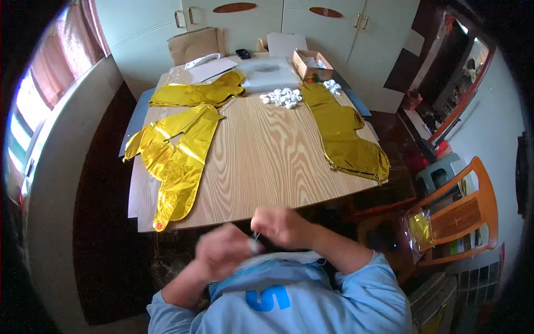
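My left hand (225, 250), blurred by motion, is closed near my chest at the table's front edge. A small white bundle (255, 245) shows at its fingertips. Close beside it, my right hand (280, 227) is closed in a pinch. A thin pale strand seems to run up from the bundle to its fingers. Beyond my hands, on the left of the table, lies a shiny gold foil balloon (186, 147), flat and uninflated. Another flat gold balloon (194, 93) lies behind it. On the right is a flat stack of gold foil balloons (342, 128).
A wood-grain table (261, 161) stands before me. White coiled bundles (282, 98) lie toward its far side, near a clear plastic sheet (261, 78), a cardboard box (313, 67) and a black phone (243, 54). At right, a wooden chair (467, 206) holds a gold packet (420, 229).
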A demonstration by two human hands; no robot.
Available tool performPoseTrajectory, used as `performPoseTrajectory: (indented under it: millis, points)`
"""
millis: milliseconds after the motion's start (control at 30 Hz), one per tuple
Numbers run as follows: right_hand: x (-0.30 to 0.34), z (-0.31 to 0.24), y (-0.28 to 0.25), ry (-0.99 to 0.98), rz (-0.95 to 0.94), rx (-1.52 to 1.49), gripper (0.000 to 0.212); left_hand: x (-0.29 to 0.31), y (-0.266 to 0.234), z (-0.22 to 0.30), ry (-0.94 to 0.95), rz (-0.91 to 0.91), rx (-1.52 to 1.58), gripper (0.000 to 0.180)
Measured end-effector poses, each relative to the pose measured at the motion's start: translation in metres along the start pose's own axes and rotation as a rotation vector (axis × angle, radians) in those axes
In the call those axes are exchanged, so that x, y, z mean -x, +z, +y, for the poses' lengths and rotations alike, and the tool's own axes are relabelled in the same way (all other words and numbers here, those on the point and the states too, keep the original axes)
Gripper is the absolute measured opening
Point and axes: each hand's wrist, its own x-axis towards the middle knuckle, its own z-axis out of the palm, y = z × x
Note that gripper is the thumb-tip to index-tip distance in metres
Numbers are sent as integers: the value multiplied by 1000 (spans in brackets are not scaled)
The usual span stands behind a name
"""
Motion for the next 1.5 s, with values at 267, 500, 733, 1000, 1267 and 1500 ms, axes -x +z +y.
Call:
performPoseTrajectory:
  millis: [267, 500, 733, 1000, 1267, 1500]
  points:
    - [-1, -12, 0, 76, -23, -20, 10, 2, 4, -5, -26, 38, 52, 12]
    - [-10, -13, -12, -53, 119, 100, 17, 1, 13, -1, 48, -133, 87, 24]
    - [-9, -19, -19, -128, 66, 225, 16, 2, 15, -4, 24, -188, 161, 20]
    - [-2, -21, -13, 15, 33, -93, 5, 7, 15, -21, 87, -178, 82, 24]
    - [-9, -16, -17, -123, 44, 113, 15, 7, 15, -16, -71, -184, -32, 20]
    - [6, -15, 6, -45, -183, -10, 15, -8, 5, -17, -354, 161, -69, 10]
